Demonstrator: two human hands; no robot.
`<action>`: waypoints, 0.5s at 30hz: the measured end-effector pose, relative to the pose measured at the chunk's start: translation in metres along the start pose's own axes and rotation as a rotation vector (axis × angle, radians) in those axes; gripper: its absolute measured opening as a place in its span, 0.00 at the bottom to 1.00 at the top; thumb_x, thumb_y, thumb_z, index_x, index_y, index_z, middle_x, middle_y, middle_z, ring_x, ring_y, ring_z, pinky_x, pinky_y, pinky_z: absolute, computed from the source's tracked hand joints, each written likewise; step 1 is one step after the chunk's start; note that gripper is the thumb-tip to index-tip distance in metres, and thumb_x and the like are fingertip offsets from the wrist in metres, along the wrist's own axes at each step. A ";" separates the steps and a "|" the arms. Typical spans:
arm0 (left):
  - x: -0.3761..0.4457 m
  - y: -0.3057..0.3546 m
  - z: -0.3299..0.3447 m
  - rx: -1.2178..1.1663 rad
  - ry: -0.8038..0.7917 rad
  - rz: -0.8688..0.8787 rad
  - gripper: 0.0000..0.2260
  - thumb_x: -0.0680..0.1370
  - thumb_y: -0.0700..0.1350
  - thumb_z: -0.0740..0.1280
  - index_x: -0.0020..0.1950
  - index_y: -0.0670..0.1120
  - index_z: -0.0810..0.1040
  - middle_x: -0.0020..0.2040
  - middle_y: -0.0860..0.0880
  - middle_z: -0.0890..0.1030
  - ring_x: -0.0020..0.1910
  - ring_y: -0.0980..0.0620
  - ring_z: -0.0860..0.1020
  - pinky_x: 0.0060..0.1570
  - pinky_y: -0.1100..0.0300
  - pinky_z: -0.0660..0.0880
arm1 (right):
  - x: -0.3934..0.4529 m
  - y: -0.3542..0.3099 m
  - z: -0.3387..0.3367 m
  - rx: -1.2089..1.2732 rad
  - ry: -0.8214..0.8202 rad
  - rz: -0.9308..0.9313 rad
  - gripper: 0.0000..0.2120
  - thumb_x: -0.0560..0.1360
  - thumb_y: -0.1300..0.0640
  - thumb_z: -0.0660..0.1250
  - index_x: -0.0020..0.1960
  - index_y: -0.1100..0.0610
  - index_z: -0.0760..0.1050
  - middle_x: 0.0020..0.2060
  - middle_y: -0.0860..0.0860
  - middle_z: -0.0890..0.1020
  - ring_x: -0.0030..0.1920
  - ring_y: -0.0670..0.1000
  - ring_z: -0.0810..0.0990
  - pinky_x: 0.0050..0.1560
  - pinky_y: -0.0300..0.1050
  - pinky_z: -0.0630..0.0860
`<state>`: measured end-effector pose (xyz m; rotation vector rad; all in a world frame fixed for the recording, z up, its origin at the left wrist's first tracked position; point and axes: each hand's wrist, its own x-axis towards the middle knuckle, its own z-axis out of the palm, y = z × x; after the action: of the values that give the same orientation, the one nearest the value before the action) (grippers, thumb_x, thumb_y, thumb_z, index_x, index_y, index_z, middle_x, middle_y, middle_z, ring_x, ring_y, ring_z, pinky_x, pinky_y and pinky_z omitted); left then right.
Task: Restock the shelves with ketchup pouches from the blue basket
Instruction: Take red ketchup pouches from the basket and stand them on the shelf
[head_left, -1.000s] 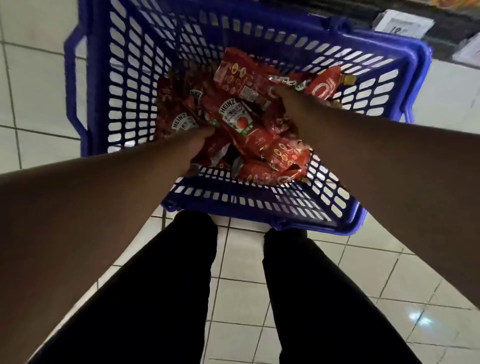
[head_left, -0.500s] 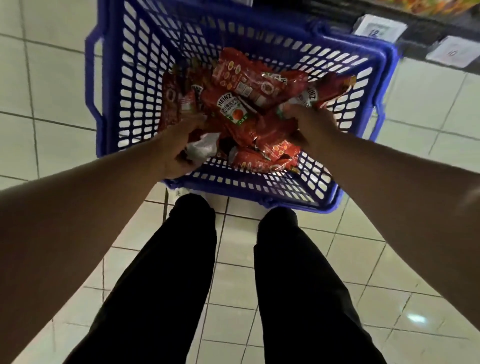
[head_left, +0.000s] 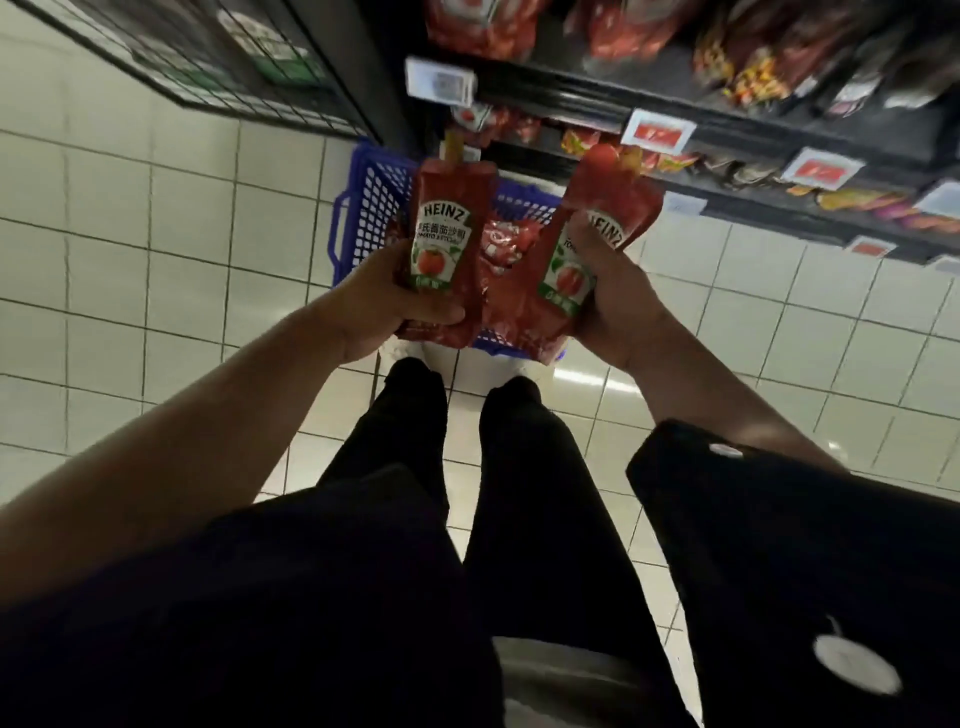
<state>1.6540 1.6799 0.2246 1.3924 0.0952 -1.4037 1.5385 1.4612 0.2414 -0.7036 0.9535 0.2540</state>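
My left hand (head_left: 382, 306) grips a red Heinz ketchup pouch (head_left: 449, 234) upright, its label facing me. My right hand (head_left: 610, 291) grips a second ketchup pouch (head_left: 597, 228), tilted to the right, thumb pressed on its label. Both pouches are held above the blue basket (head_left: 363, 208), which stands on the tiled floor in front of my feet. More red pouches (head_left: 506, 241) lie inside the basket, seen between the two held ones. Dark shelves (head_left: 675, 98) with red pouches and price tags rise ahead and to the right.
A black wire rack (head_left: 234, 57) stands at the upper left beside a dark shelf post (head_left: 384, 78). White floor tiles (head_left: 156, 234) spread to the left and right of the basket. My dark trouser legs (head_left: 467, 441) fill the lower middle.
Both hands were down among the pouches in the basket; now each has lifted one pouch out and holds it up. The view has risen, showing the shelves.
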 end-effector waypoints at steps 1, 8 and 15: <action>-0.016 0.016 0.011 0.034 0.020 0.030 0.27 0.64 0.33 0.78 0.61 0.45 0.78 0.58 0.43 0.84 0.59 0.43 0.82 0.52 0.50 0.82 | -0.018 -0.012 0.006 -0.015 0.002 -0.029 0.24 0.81 0.48 0.65 0.71 0.61 0.71 0.61 0.60 0.82 0.59 0.60 0.83 0.55 0.58 0.81; -0.090 0.106 0.081 0.046 0.116 0.211 0.29 0.66 0.32 0.78 0.65 0.39 0.75 0.57 0.39 0.84 0.57 0.40 0.82 0.56 0.46 0.80 | -0.115 -0.086 0.040 -0.185 0.019 -0.223 0.08 0.78 0.50 0.72 0.50 0.55 0.83 0.46 0.57 0.86 0.44 0.56 0.86 0.45 0.54 0.83; -0.130 0.172 0.119 -0.210 0.114 0.338 0.24 0.71 0.41 0.76 0.66 0.42 0.77 0.61 0.38 0.82 0.58 0.39 0.82 0.61 0.41 0.77 | -0.182 -0.147 0.053 -0.282 -0.161 -0.359 0.28 0.64 0.60 0.78 0.62 0.55 0.75 0.52 0.56 0.85 0.49 0.56 0.86 0.49 0.55 0.83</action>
<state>1.6584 1.6082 0.4602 1.2460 0.0753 -1.0053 1.5419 1.4034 0.4738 -1.0820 0.6282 0.1256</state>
